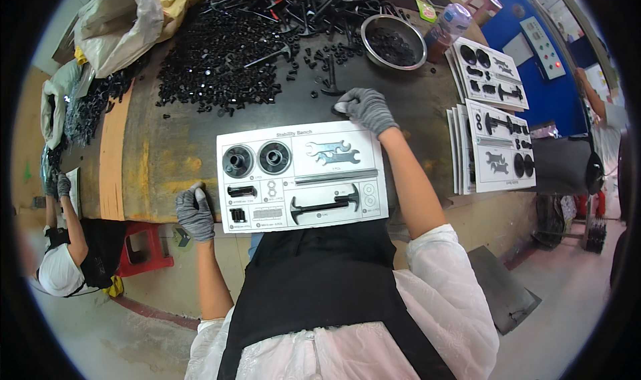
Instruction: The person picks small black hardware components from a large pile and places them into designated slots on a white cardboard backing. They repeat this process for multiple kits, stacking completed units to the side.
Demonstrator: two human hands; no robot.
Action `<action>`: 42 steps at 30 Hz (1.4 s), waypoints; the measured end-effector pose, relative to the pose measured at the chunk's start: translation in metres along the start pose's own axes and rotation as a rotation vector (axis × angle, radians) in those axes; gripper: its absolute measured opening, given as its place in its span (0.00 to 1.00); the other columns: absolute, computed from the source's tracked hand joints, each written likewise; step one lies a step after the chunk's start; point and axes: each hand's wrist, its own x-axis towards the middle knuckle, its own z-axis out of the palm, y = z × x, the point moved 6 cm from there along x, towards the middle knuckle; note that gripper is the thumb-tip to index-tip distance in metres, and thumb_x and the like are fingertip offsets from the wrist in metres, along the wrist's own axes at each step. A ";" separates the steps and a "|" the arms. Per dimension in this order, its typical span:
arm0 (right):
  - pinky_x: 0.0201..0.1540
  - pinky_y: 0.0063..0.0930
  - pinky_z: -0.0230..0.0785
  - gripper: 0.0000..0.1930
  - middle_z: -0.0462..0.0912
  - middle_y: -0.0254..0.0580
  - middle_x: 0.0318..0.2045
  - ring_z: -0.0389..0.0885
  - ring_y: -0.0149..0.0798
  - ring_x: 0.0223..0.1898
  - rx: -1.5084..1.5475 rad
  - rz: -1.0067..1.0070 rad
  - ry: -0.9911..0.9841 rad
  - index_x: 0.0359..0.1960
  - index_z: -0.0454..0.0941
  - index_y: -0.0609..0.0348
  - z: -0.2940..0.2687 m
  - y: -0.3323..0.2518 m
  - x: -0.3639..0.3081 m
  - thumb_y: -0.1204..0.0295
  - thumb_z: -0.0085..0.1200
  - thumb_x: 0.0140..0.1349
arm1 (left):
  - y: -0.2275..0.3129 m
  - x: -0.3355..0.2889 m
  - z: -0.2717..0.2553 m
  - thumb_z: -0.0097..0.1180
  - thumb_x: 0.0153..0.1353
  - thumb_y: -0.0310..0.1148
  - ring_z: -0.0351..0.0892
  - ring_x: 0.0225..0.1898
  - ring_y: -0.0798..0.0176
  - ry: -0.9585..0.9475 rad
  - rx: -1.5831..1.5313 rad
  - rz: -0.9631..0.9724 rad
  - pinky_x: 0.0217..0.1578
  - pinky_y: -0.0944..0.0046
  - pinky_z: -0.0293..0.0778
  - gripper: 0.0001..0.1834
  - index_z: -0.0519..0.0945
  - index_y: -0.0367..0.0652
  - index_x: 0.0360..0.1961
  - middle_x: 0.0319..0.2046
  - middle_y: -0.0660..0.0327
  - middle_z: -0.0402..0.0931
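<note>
A white parts card lies in front of me at the table's near edge. On it show two black round discs, silver wrenches, a long rod, a black bar with T-shaped ends and small hardware; whether each is real or printed I cannot tell. My left hand, in a grey knit glove, rests with curled fingers left of the card, its grip hidden. Beyond the card's upper right corner, my gloved right hand pinches at a small dark piece too unclear to name. Just past those fingers lies a black T-shaped handle.
A heap of black bolts and nuts covers the far left of the table, with black T-handles behind. A metal bowl holds dark small parts. Card stacks stand right. At far left a co-worker's gloved hand shows near sacks.
</note>
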 end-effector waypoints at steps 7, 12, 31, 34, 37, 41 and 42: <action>0.41 0.29 0.74 0.14 0.86 0.46 0.33 0.83 0.34 0.33 -0.453 -0.183 0.456 0.41 0.84 0.55 -0.159 -0.004 0.086 0.71 0.68 0.51 | 0.002 0.002 0.003 0.53 0.64 0.30 0.75 0.35 0.52 0.050 -0.057 0.015 0.43 0.56 0.71 0.09 0.84 0.38 0.37 0.29 0.53 0.77; 0.55 0.39 0.74 0.19 0.83 0.56 0.46 0.81 0.51 0.51 -1.039 0.104 0.196 0.47 0.83 0.55 -0.147 0.013 0.133 0.70 0.64 0.50 | -0.005 -0.001 0.002 0.53 0.64 0.30 0.76 0.34 0.51 0.057 -0.033 -0.006 0.42 0.56 0.71 0.09 0.84 0.38 0.37 0.29 0.53 0.78; 0.60 0.41 0.69 0.24 0.79 0.58 0.52 0.78 0.53 0.55 -1.063 0.066 0.039 0.51 0.81 0.59 -0.128 0.002 0.129 0.60 0.58 0.54 | 0.001 -0.004 -0.007 0.53 0.64 0.33 0.76 0.33 0.49 0.135 -0.004 0.016 0.40 0.54 0.71 0.10 0.84 0.41 0.35 0.29 0.53 0.78; 0.54 0.43 0.73 0.25 0.82 0.58 0.47 0.82 0.55 0.48 -1.028 0.066 0.200 0.52 0.80 0.61 -0.151 0.018 0.137 0.60 0.57 0.54 | 0.000 0.000 -0.002 0.53 0.64 0.33 0.76 0.32 0.49 0.136 -0.051 0.045 0.38 0.54 0.71 0.10 0.84 0.40 0.35 0.28 0.53 0.78; 0.50 0.42 0.74 0.16 0.85 0.53 0.39 0.84 0.52 0.43 -0.868 0.013 0.323 0.39 0.87 0.51 -0.154 0.024 0.132 0.58 0.63 0.51 | -0.003 -0.002 -0.005 0.53 0.64 0.32 0.76 0.32 0.49 0.148 -0.058 0.034 0.38 0.54 0.71 0.10 0.83 0.38 0.35 0.28 0.52 0.78; 0.44 0.36 0.74 0.13 0.86 0.46 0.31 0.84 0.44 0.34 -0.621 -0.030 0.507 0.32 0.88 0.47 -0.172 0.019 0.101 0.57 0.69 0.48 | 0.002 -0.002 -0.005 0.53 0.64 0.31 0.77 0.34 0.51 0.150 -0.063 0.013 0.40 0.56 0.71 0.09 0.84 0.38 0.35 0.29 0.53 0.79; 0.42 0.35 0.74 0.12 0.86 0.45 0.29 0.84 0.42 0.31 -0.565 -0.053 0.569 0.31 0.88 0.48 -0.177 0.019 0.090 0.58 0.70 0.49 | 0.006 -0.001 -0.005 0.53 0.64 0.31 0.77 0.34 0.52 0.145 -0.071 0.012 0.41 0.56 0.71 0.09 0.84 0.38 0.35 0.29 0.53 0.79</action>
